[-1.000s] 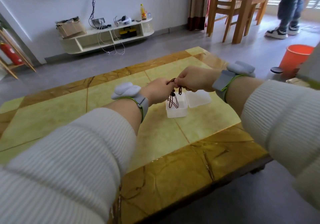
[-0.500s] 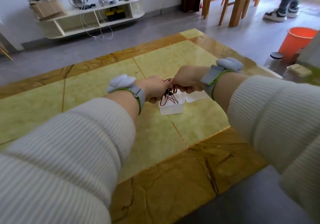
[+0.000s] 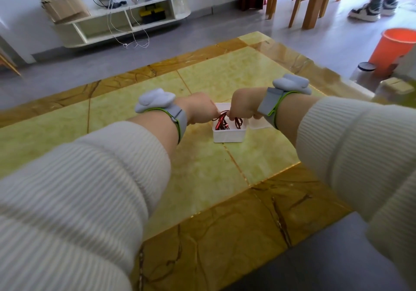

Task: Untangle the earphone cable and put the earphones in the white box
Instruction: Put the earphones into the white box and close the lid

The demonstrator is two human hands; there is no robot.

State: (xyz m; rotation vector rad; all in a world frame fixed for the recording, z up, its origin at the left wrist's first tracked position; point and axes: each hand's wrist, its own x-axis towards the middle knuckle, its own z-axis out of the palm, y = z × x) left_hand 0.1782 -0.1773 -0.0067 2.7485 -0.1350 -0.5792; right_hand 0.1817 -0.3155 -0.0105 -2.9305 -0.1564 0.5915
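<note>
A small white box (image 3: 228,135) stands on the yellow marble table (image 3: 202,173). The red earphone cable (image 3: 222,122) hangs in loops into the box, its lower part lying inside. My left hand (image 3: 200,110) pinches the cable at the box's left rim. My right hand (image 3: 243,107) grips the cable just above the box, close to the left hand. Both hands hover over the box's far half and hide part of it. The earbuds themselves cannot be made out.
The box's clear lid (image 3: 258,124) lies to the right of it, partly under my right wrist. An orange bucket (image 3: 394,49) and a jar (image 3: 365,68) stand on the floor at right. Wooden chairs (image 3: 299,0) and a person's feet (image 3: 369,11) are beyond.
Both hands have dropped toward the box, and the cable loops that hung above it now lie inside it. The camera has tilted down.
</note>
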